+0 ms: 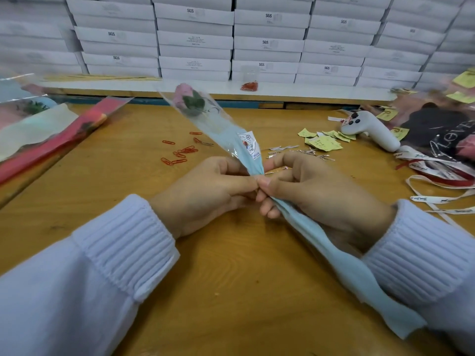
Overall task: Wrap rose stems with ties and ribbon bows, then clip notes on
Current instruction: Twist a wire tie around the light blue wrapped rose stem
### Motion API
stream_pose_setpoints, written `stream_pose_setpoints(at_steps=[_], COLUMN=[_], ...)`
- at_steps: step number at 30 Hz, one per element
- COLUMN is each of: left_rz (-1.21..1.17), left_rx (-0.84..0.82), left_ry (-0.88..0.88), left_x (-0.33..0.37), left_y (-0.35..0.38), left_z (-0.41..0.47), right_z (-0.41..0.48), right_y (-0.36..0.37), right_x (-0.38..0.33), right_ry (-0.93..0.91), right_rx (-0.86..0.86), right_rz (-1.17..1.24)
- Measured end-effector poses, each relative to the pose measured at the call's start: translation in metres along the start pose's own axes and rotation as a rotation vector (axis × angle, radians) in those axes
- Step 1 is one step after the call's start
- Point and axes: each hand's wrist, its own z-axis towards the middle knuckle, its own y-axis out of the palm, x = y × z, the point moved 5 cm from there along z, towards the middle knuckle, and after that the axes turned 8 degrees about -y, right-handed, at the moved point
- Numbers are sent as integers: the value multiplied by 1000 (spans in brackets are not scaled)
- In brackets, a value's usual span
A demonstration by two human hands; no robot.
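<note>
A pink rose in a clear and pale blue sleeve slants from upper left down to lower right over the wooden table. My left hand and my right hand both pinch the sleeve where it is gathered narrow at the stem. A thin shiny wire tie shows between my right fingers at that spot. The sleeve's blue tail runs under my right wrist.
Red paper clips lie left of the rose. Silver ties and yellow notes lie to the right, with a white glue gun and printed ribbons. Wrapped roses lie far left. White boxes are stacked behind.
</note>
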Motion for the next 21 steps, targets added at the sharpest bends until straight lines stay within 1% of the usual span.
stream_pose_setpoints(at_steps=[5,10,13,15,19,21], left_rz=[-66,-72,-99,-144,-261,-288], left_rx=[-44,5,15,-27,-189,-238], left_ry=[-32,-105,-162,-193,-276,-284], left_x=[0,-1,0,0,-1,-2], left_y=[-6,-7,-9,-9,-6,-4], left_z=[1,1,-1,-1,-5,-6], right_z=[2,3,2,2,-1,-1], right_y=[-2,-4,-3,-1,3,2], right_x=[4,7,4,2,0,0], right_ry=[52,103,95,82,74,85], right_rx=[23,20,1,-26,-80,-94], right_rz=[156,242,267,271,287,300])
